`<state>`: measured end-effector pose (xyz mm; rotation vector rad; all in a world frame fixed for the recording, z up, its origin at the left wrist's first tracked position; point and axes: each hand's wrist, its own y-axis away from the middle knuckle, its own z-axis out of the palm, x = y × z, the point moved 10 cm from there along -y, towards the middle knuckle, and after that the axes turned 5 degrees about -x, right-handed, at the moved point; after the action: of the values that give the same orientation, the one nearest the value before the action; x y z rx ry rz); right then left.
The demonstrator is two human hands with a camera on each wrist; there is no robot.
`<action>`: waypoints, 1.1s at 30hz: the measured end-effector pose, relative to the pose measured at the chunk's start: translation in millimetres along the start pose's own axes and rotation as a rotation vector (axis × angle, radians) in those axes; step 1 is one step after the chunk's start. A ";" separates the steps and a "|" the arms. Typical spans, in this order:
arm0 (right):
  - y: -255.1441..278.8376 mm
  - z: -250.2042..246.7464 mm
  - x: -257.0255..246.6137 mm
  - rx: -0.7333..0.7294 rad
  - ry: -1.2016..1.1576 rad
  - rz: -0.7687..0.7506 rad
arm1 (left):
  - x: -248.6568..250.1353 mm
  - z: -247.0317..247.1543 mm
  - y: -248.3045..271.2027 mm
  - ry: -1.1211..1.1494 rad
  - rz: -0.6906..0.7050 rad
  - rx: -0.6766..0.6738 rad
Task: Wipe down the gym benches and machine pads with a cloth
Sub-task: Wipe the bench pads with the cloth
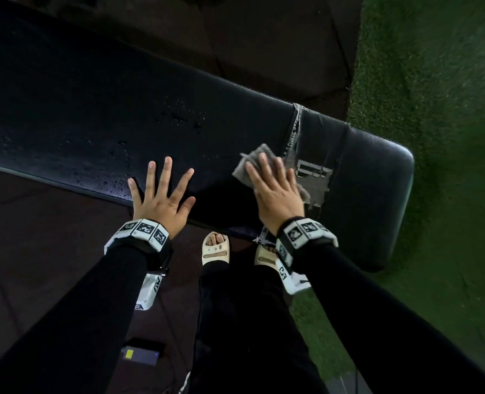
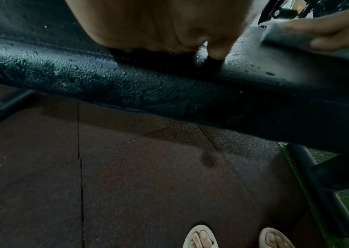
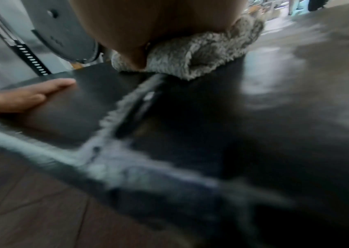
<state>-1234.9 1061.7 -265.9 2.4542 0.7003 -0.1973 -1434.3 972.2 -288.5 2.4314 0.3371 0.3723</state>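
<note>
Grey cloth (image 1: 247, 166) flat on black padded worktop (image 1: 93, 109), near its right end, partly over taped patch (image 1: 315, 155). Right hand (image 1: 275, 191) palm-down on cloth, fingers straight and together, pressing rather than pinching; cloth edges poking out beyond fingertips and at the thumb-side. Left hand (image 1: 161, 200) spread wide, fingers straight, resting flat on near edge of worktop, holding nothing, just beside the right hand but not touching. Cloth looks soft, fluffy, light, bunches easily per right wrist view (image 3: 201, 57); likely best driven by a flat palm over its middle, or gathered at an edge if a lift is needed. Pad surface textured vinyl, stiff underneath, with water droplets (image 1: 179, 115) scattered left of cloth, so probably slick; wet area judged not yet wiped. Tape ragged and peeling at edges, could snag cloth fibres or lift further under a wiping stroke. Around: brown rubber floor tiles (image 2: 148, 184), green turf (image 1: 434, 81) to the right, sandalled feet (image 1: 215, 247) close under worktop edge, black frame leg (image 2: 318, 193) in left wrist view, small dark device with yellow label (image 1: 140, 354) on floor. Nothing on the pad blocking a leftward stroke except the left hand itself. Right wrist view heavily blurred.
</note>
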 end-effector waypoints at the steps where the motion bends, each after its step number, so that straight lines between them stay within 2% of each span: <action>1: 0.2 4.0 -15.8 -0.012 0.020 -0.046 | 0.2 -0.1 0.0 0.002 0.000 0.002; 5: 33.3 34.0 -49.5 -0.103 0.147 -0.222 | -0.2 0.1 -0.6 0.006 0.002 0.012; 8: 68.4 50.0 -32.3 -0.161 0.197 -0.270 | 0.4 0.2 -1.6 0.015 0.008 0.030; 12: 85.9 38.7 16.5 -0.139 0.229 -0.139 | 1.1 -0.7 -1.8 0.014 0.017 0.067; 16: 59.9 16.4 46.8 -0.100 0.106 0.040 | 0.9 -2.8 -1.5 0.024 0.034 0.127; 20: 22.4 7.1 20.2 -0.067 0.028 0.013 | -0.7 -0.6 -1.6 0.035 0.034 0.173; 25: 16.4 30.2 -40.0 -0.162 0.055 -0.136 | 3.4 -10.0 7.2 0.079 0.032 0.237; 29: 48.6 49.0 -63.8 -0.243 0.017 -0.257 | 12.6 -2.9 28.5 0.220 -0.105 0.260; 33: 61.5 36.6 -47.1 -0.225 -0.081 -0.236 | 36.4 15.6 62.4 0.471 -0.305 0.309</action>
<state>-1242.2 977.4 -252.5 2.1368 0.9240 -0.2902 -1386.1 928.1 -254.0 2.5070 1.0224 0.8043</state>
